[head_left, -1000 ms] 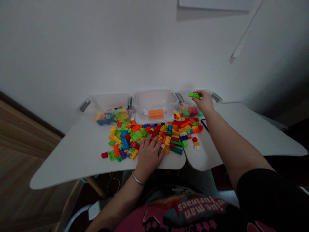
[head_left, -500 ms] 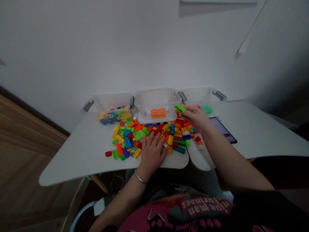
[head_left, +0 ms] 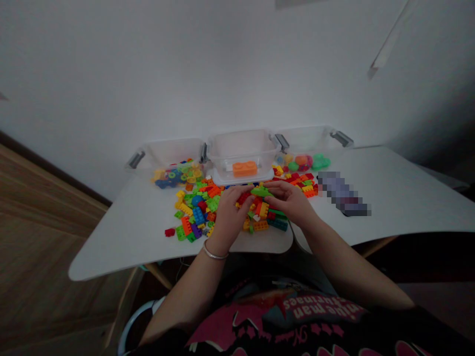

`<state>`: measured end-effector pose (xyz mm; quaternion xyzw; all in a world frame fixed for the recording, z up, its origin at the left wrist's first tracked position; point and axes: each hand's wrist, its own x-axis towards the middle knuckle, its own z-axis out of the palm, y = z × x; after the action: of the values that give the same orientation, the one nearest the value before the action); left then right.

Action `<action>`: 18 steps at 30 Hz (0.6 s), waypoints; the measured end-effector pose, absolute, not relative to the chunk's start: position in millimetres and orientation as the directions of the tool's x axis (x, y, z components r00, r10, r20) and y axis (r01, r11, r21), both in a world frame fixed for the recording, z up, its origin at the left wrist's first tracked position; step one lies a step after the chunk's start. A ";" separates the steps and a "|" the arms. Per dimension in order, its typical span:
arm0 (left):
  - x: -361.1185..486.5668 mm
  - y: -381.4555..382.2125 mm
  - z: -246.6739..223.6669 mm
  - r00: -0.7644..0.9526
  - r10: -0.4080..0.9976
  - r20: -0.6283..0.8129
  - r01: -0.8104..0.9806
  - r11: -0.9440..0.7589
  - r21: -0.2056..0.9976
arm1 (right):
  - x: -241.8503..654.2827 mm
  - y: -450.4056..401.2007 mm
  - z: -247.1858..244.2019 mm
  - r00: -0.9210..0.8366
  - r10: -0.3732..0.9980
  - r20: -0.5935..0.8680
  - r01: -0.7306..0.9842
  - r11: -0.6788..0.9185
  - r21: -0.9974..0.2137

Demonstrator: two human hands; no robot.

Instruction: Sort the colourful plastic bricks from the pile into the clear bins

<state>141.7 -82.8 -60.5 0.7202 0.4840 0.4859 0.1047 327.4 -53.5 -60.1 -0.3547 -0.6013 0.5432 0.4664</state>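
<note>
A bright green toy building brick (head_left: 261, 191) is held over the middle of a heap of colourful building bricks (head_left: 198, 215). My right hand (head_left: 291, 199) grips its right end between thumb and fingers. From the other side, my left hand (head_left: 230, 211) closes its thumb and fingertips at the brick's left end, with a silver bangle on that wrist. Part of the heap is hidden beneath both hands. Just in front of them lie yellow and orange bricks and a dark teal brick (head_left: 277, 224).
Behind the heap stand three clear plastic boxes: the left box (head_left: 163, 150) with yellow and blue pieces before or inside it, the middle box (head_left: 241, 141) behind a large orange brick (head_left: 245, 169), and the right box (head_left: 308, 138) near rounded coloured pieces. A pixelated phone-like device (head_left: 341, 194) lies at right.
My right hand has come left and down from near the right box, bringing the green brick. My left hand has lifted off the heap to meet it.
</note>
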 end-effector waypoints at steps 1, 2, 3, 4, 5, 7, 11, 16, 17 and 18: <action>142.6 -83.0 -61.0 0.054 0.798 0.601 0.592 -0.510 0.624 | 327.3 -54.3 -60.2 -0.320 0.929 0.183 -0.079 0.166 -0.983; 143.3 -83.3 -61.9 0.054 0.797 0.602 0.588 -0.513 0.626 | 327.5 -54.9 -60.3 -0.329 0.926 0.186 -0.066 0.174 -0.982; 143.8 -83.6 -63.0 0.056 0.795 0.604 0.581 -0.518 0.628 | 327.9 -55.4 -60.3 -0.338 0.923 0.185 -0.042 0.181 -0.983; 144.2 -84.0 -64.1 0.059 0.793 0.606 0.575 -0.523 0.629 | 328.6 -55.7 -60.3 -0.345 0.921 0.181 -0.013 0.188 -0.982; 144.5 -84.4 -65.0 0.060 0.795 0.604 0.570 -0.524 0.633 | 329.4 -55.9 -60.3 -0.349 0.920 0.177 0.018 0.196 -0.980; 145.1 -85.2 -66.0 0.056 0.806 0.589 0.565 -0.512 0.647 | 331.2 -56.1 -60.7 -0.352 0.919 0.178 0.067 0.214 -0.975; 146.7 -86.6 -65.0 0.043 0.834 0.549 0.546 -0.480 0.687 | 334.1 -56.0 -63.7 -0.362 0.913 0.186 0.094 0.235 -0.967; 149.6 -88.2 -61.7 0.010 0.864 0.504 0.526 -0.433 0.732 | 333.3 -57.6 -67.7 -0.304 0.939 0.161 0.236 0.238 -0.942; 150.4 -88.6 -61.2 0.004 0.874 0.485 0.528 -0.414 0.742 | 332.7 -57.9 -68.2 -0.297 0.942 0.156 0.254 0.236 -0.938; 151.3 -89.0 -60.7 0.002 0.885 0.465 0.530 -0.395 0.750 | 332.1 -58.1 -68.8 -0.295 0.944 0.151 0.258 0.231 -0.938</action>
<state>151.3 -89.0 -60.7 0.6833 0.5178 0.4804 0.1851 332.1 -58.1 -68.8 -0.4434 -0.6777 0.4337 0.3951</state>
